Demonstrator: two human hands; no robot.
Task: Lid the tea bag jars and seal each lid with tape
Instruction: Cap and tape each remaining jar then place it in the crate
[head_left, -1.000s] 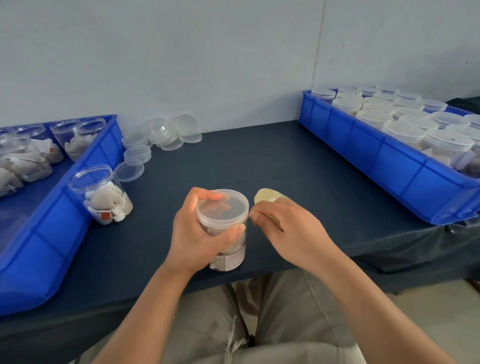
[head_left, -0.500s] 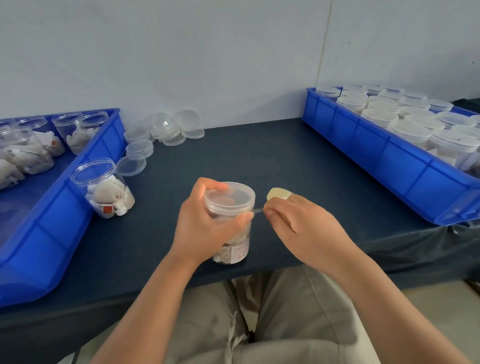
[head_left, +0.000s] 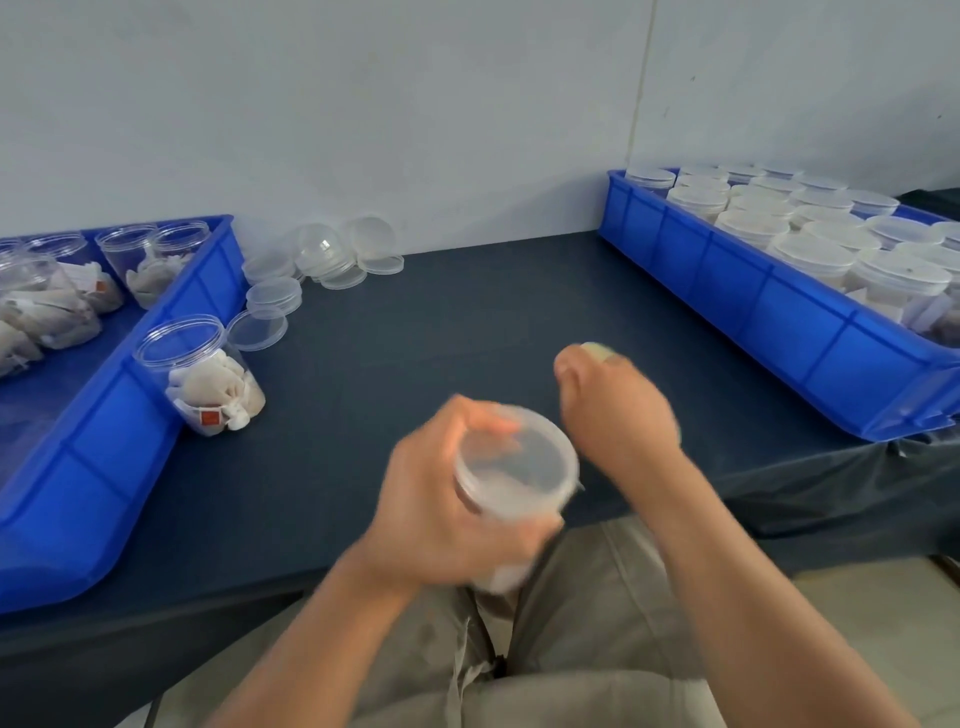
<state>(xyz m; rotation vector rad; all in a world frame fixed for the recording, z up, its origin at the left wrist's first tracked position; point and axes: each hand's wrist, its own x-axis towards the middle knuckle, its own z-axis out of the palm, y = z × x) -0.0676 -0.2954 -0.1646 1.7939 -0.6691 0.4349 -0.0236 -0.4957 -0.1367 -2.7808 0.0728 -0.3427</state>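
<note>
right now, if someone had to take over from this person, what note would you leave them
Left hand grips the lidded jar above the table edge. Right hand holds the tape roll; blur hides any tape on the lid.
Done: many capped jars sit in the right bin.
Left: tape this one, then lid the open jar beside the left bin and the unlidded jars inside it, using the loose lids.

head-worn view, looking forward and down, close over table (head_left: 467, 322)
</note>
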